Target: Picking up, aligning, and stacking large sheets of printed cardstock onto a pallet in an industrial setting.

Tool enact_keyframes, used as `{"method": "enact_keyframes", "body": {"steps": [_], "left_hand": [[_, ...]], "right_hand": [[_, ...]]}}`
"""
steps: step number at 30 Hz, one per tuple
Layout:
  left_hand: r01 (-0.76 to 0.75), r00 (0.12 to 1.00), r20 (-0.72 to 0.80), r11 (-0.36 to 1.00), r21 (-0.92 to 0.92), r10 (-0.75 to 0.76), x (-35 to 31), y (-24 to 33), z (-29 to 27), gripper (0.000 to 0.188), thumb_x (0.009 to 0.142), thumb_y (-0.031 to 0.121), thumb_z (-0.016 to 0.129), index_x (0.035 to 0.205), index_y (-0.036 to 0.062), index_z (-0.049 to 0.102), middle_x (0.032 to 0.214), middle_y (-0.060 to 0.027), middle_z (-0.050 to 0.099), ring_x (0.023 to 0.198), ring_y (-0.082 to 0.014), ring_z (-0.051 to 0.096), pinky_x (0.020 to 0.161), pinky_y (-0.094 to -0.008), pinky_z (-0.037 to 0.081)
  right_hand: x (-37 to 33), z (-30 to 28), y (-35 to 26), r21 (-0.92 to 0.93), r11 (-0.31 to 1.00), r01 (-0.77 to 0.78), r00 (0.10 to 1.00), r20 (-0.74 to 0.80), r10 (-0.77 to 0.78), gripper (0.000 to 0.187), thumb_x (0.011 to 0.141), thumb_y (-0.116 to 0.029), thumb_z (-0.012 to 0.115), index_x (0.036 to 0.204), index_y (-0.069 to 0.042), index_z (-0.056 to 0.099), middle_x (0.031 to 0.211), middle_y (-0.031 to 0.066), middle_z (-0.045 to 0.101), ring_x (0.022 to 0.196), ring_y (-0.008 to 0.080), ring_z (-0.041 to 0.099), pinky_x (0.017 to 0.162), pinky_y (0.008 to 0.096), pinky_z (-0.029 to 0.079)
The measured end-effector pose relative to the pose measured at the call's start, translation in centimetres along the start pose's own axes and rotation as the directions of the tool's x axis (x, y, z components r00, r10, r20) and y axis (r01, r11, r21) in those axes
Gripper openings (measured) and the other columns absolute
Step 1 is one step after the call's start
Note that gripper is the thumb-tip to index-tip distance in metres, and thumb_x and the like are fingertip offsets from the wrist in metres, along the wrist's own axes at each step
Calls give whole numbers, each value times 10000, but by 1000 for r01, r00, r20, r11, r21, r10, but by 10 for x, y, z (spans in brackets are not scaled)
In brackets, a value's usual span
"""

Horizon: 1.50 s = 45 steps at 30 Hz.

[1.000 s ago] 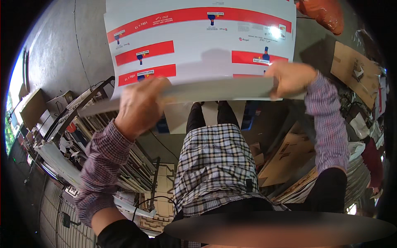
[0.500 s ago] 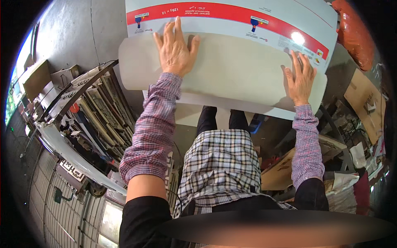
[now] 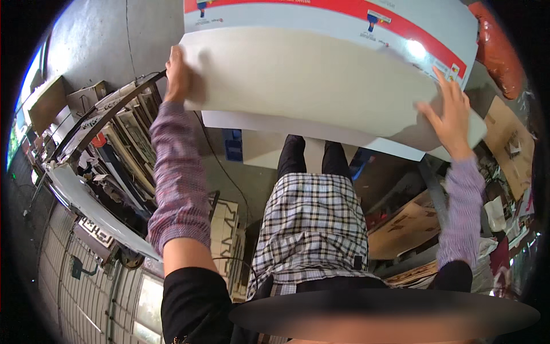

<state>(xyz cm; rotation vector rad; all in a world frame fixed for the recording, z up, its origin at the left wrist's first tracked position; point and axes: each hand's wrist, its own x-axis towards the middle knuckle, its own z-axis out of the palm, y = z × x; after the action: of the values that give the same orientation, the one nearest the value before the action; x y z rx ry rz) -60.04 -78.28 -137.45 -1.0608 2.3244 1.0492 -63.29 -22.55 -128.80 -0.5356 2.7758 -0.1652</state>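
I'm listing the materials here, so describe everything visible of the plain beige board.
The plain beige, long board looks like thin card, blank and matte, its edges bowed, perhaps by the lens. It lies crosswise over the white sheet with red printed bands. The left hand touches its left end; the right hand is spread over its right part, contact unclear.

It's plain beige across my board (image 3: pixel 309 80), red-banded white on the printed sheet (image 3: pixel 275 16), black-and-white checks down my apron (image 3: pixel 312 221), purplish checks along my sleeves (image 3: pixel 180 178)!
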Motion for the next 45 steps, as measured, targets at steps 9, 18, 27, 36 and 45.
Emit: {"method": "enact_keyframes", "body": {"steps": [9,18,27,36,45], "left_hand": [[294,772,595,956,-22,-224,-58,-111,-19,252,955,256,603,954,8,652,768,-7,596,640,-101,542,549,-259,437],[379,834,533,851,-364,-144,-100,-92,-32,326,896,282,642,1117,44,610,905,1,641,748,-109,578,668,-244,477],[168,902,430,895,-414,29,-47,-29,-28,395,856,267,729,1114,-18,640,966,-71,691,785,-133,640,708,-273,509],[-86,873,420,925,-370,249,-137,-21,-67,350,789,134,765,1092,-6,660,985,-60,697,854,-139,641,785,-287,508],[-418,906,70,860,292,417,-41,-36,-25,331,849,205,720,1090,0,623,951,-121,701,834,-220,673,739,-308,520]], "right_hand": [[-175,-7,-79,108,966,234,805,536,-255,708,705,22,621,1390,-102,490,1372,240,492,1259,407,498,974,485,472],[91,33,-23,-39,963,268,958,-92,-271,495,841,-125,652,1315,-91,513,1239,128,549,1158,331,505,981,427,435],[243,57,-11,69,997,-29,959,-280,48,479,784,-468,709,961,-25,673,993,174,659,1005,345,611,862,424,497],[253,-36,17,363,931,-28,861,482,-162,511,706,-482,811,949,-39,740,888,94,724,855,188,655,763,325,511],[223,-91,-12,498,861,-99,791,565,-236,432,781,-400,773,986,-23,727,940,117,721,825,240,681,731,361,543]]}}
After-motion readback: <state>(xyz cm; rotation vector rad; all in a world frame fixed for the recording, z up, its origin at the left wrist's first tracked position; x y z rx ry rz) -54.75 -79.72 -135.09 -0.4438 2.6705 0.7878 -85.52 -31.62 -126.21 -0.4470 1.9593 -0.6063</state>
